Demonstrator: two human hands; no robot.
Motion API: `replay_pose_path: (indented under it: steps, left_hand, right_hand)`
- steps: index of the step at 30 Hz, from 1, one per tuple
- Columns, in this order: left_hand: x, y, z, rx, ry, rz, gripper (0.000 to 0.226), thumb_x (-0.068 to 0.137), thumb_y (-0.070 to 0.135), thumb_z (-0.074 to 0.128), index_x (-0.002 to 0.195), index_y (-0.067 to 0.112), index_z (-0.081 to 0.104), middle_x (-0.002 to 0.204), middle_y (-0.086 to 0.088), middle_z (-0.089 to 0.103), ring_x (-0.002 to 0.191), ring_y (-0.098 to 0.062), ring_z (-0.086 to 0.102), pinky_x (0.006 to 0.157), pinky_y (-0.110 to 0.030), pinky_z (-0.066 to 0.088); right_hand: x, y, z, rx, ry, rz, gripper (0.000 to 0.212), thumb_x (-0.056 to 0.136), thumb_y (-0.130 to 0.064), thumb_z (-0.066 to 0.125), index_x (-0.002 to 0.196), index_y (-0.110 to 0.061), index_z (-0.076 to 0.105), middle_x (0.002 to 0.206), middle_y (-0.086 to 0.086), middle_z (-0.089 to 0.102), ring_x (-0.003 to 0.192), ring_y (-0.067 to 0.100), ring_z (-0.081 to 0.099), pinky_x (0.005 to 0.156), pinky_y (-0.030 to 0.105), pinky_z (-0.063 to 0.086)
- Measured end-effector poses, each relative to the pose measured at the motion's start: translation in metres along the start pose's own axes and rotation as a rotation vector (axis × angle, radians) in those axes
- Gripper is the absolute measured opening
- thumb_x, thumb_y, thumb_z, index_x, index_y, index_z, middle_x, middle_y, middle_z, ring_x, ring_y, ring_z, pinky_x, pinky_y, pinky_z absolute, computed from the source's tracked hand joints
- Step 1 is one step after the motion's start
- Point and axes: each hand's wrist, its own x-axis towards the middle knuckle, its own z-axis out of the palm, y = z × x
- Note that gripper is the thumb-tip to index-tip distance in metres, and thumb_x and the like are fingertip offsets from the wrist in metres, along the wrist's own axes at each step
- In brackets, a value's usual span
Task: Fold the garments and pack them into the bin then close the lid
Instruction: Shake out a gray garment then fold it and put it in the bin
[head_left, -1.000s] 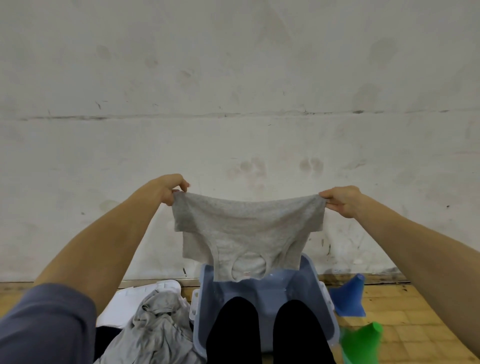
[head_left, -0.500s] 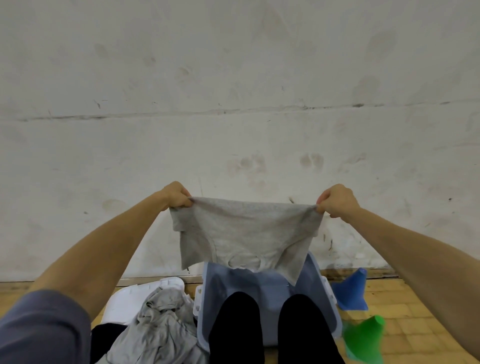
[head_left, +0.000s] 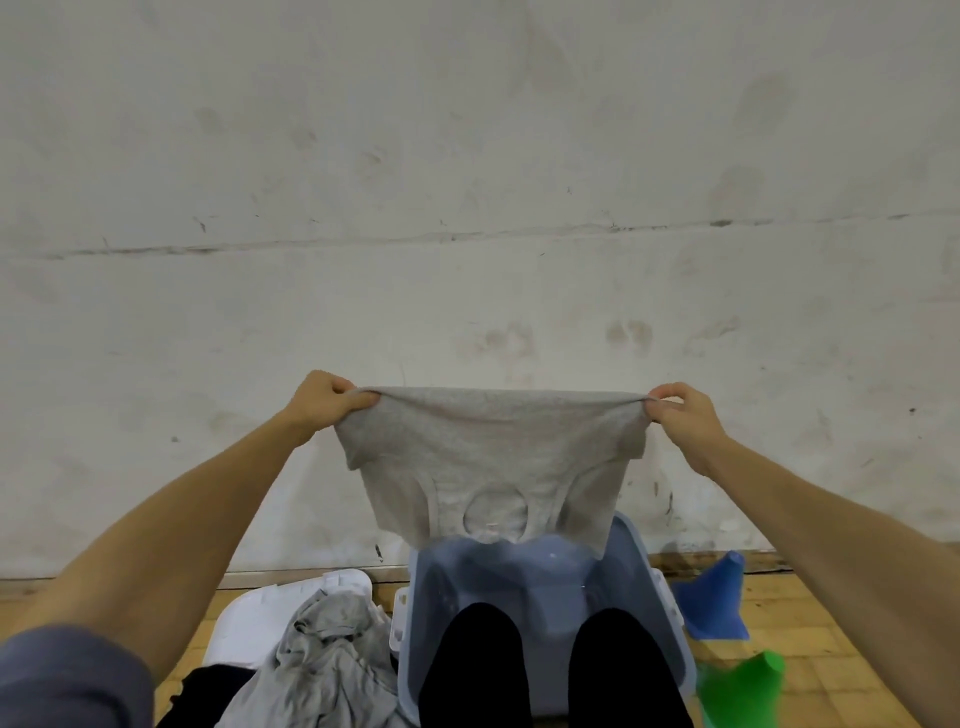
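A grey T-shirt (head_left: 493, 457), doubled over with its neck hole low in the middle, hangs stretched out in front of the wall. My left hand (head_left: 324, 400) pinches its top left corner and my right hand (head_left: 680, 413) pinches its top right corner. Its lower edge hangs just above the far rim of the open blue bin (head_left: 639, 551), which stands on the floor in front of me. The white lid (head_left: 249, 618) lies on the floor left of the bin. A crumpled grey garment (head_left: 322, 660) lies partly over the lid, with a black garment (head_left: 213, 691) beside it.
My black-clad knees (head_left: 478, 670) hide the near part of the bin. A blue cone (head_left: 717, 597) and a green cone (head_left: 743, 691) stand on the wooden floor right of the bin. A stained white wall (head_left: 467, 208) rises close behind.
Both hands have kept their hold on the T-shirt's corners and pulled it tauter; the hanging cloth has swung and settled, its lower edge now nearer the bin rim.
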Motion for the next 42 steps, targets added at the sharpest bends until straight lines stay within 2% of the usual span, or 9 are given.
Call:
replay_pose_path:
  steps: [4,7,12,20,23,26,30,34,42]
  left_hand:
    - [-0.013,-0.022,0.017,-0.474,0.141,-0.177,0.031,0.076,0.027,0.083,0.067,0.006,0.062,0.073,-0.009,0.060,0.079,-0.025,0.057,0.071,-0.034,0.049]
    - [-0.021,-0.038,0.038,-0.712,0.115,-0.337,0.030,0.075,0.025,0.083,0.088,0.004,0.066,0.096,-0.012,0.068,0.095,-0.031,0.063,0.083,-0.041,0.054]
    - [-0.022,-0.045,0.046,-0.723,-0.039,-0.416,0.063,0.065,0.035,0.087,0.111,-0.003,0.067,0.114,-0.018,0.068,0.104,-0.034,0.064,0.083,-0.044,0.056]
    - [-0.024,-0.055,0.083,-0.763,-0.198,-0.891,0.060,0.072,0.046,0.082,0.111,0.004,0.065,0.115,-0.017,0.068,0.100,-0.035,0.064,0.080,-0.049,0.055]
    - [-0.019,-0.054,0.092,-0.894,-0.157,-0.820,0.037,0.090,0.040,0.066,0.100,0.005,0.064,0.105,-0.016,0.067,0.096,-0.032,0.062,0.091,-0.048,0.048]
    - [-0.011,-0.061,0.104,-0.825,-0.033,-0.717,0.033,0.100,0.035,0.054,0.090,0.004,0.060,0.096,-0.016,0.064,0.096,-0.028,0.058,0.088,-0.044,0.047]
    - [-0.004,-0.080,0.123,-0.282,0.217,-0.565,0.051,0.093,0.035,0.064,0.056,0.010,0.041,0.059,-0.009,0.044,0.062,-0.024,0.046,0.060,-0.035,0.039]
    - [0.005,-0.068,0.144,-0.270,0.219,-0.457,0.061,0.092,0.035,0.066,0.050,0.017,0.026,0.050,-0.002,0.022,0.048,-0.019,0.026,0.053,-0.030,0.025]
    - [0.002,-0.041,0.172,-0.572,0.075,-0.566,0.039,0.078,0.036,0.081,0.080,0.001,0.063,0.079,-0.008,0.065,0.074,-0.023,0.062,0.068,-0.032,0.053]
  right_hand:
    - [0.001,-0.001,0.002,0.067,0.077,-0.025,0.020,0.095,-0.007,0.058,0.111,0.001,0.067,0.106,0.011,0.064,0.099,0.025,0.056,0.090,0.036,0.045]
    - [0.003,0.000,0.010,0.058,0.122,-0.022,0.019,0.101,-0.013,0.046,0.101,-0.003,0.062,0.099,0.009,0.057,0.093,0.024,0.049,0.080,0.036,0.039]
    - [0.009,0.004,0.009,-0.060,0.189,-0.170,0.035,0.102,-0.020,0.047,0.070,-0.008,0.038,0.066,0.007,0.033,0.062,0.021,0.034,0.058,0.032,0.029]
    - [0.012,0.026,0.018,-0.082,0.177,-0.131,0.037,0.099,-0.022,0.052,0.087,0.013,0.056,0.071,0.011,0.045,0.062,0.020,0.041,0.062,0.032,0.037]
    - [0.016,0.029,0.021,0.029,0.116,-0.023,0.023,0.097,-0.023,0.059,0.090,-0.001,0.065,0.074,0.006,0.057,0.067,0.016,0.052,0.058,0.025,0.048]
    - [0.026,0.049,0.021,0.046,0.194,0.113,0.031,0.095,-0.025,0.063,0.085,0.004,0.064,0.076,0.018,0.060,0.074,0.028,0.062,0.071,0.037,0.055]
    - [0.025,0.072,0.036,-0.222,0.235,0.050,0.047,0.094,-0.025,0.059,0.056,-0.008,0.039,0.051,0.009,0.029,0.049,0.023,0.033,0.056,0.032,0.031]
    - [0.021,0.076,0.067,-0.222,0.168,-0.121,0.045,0.093,-0.023,0.060,0.056,-0.011,0.036,0.053,0.008,0.027,0.051,0.018,0.027,0.053,0.032,0.022]
    - [0.013,0.079,0.113,-0.085,0.112,-0.171,0.050,0.089,-0.018,0.067,0.052,-0.017,0.033,0.051,0.001,0.026,0.051,0.014,0.026,0.054,0.028,0.024]
